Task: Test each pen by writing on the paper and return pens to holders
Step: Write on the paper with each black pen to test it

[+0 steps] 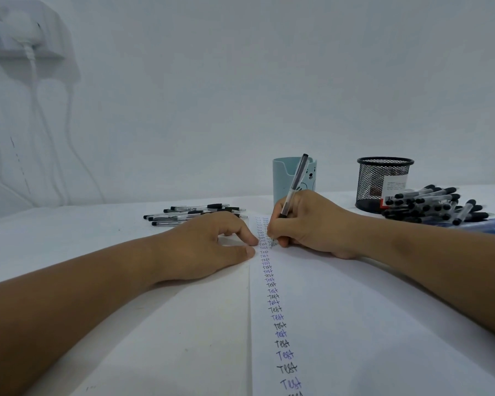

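Observation:
My right hand (312, 224) grips a clear pen with a black cap end (293, 185), its tip down on the white paper (340, 310) beside a long column of written "Test" words (272, 295). My left hand (212, 247) rests on the table at the paper's left edge, fingers loosely curled and thumb and forefinger touching the sheet. Behind my right hand stands a pale blue holder with a bear face (286, 175). A black mesh holder (383, 181) stands to its right.
A small pile of pens (195, 214) lies on the table behind my left hand. A bigger heap of black-capped pens (429, 205) lies at the right, next to the mesh holder. A white wall with hanging cables (37, 110) closes off the back.

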{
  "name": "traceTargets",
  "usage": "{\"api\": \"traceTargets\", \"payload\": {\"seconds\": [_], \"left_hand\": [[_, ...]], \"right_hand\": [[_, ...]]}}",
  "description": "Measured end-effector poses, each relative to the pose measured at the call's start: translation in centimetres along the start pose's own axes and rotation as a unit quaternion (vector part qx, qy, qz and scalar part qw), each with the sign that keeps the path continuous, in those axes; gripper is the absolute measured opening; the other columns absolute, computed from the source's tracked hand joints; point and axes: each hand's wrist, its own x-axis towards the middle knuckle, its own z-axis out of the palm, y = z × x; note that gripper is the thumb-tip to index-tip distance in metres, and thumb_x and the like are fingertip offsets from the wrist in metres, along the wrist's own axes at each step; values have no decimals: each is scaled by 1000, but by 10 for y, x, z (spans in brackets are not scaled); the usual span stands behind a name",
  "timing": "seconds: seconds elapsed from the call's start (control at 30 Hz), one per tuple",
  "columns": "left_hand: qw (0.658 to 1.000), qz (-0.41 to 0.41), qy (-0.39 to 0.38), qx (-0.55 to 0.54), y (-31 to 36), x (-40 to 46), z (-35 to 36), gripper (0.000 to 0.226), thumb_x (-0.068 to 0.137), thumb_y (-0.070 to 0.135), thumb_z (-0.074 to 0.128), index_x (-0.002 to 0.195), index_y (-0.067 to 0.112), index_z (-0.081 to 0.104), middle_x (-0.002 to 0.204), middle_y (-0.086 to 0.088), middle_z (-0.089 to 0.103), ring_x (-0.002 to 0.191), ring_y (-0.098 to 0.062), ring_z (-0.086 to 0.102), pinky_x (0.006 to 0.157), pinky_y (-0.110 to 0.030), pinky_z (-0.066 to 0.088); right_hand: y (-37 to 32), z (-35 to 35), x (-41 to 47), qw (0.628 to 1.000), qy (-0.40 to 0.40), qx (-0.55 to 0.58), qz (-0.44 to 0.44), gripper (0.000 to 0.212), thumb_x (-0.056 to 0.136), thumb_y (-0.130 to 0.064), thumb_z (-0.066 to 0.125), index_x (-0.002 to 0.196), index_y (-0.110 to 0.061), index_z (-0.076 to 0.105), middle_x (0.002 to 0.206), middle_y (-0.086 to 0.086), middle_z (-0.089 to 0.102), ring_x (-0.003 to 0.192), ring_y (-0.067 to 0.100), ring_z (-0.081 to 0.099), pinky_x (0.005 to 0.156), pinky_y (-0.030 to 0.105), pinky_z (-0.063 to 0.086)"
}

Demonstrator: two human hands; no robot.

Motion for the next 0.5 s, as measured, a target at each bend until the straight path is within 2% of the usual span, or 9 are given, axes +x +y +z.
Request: {"api": "traceTargets", "payload": {"seconds": [0.1,0.23,0.5], "left_hand": [[1000,2,-2,3,1,0,0,11,92,40,69,102,40,71,121,24,60,119,6,49,104,-18,38],[1000,7,-2,5,0,0,-1,11,92,39,69,103,39,71,120,23,60,117,8,49,99,-10,35],[1000,11,-2,3,-2,0,0,11,91,41,69,102,41,71,120,24,60,118,7,50,101,-15,37]], "right_hand": [[1,-1,0,1000,-2,12,5,15,79,-15,69,65,-15,64,62,5,66,60,17,49,67,36,38],[0,-1,0,1000,4,-25,-7,13,80,-16,67,70,-6,66,61,5,66,61,17,51,66,34,41],[1,-1,1,999,16,-37,-9,14,79,-14,65,71,-3,65,60,6,64,59,18,51,64,32,42]]}}
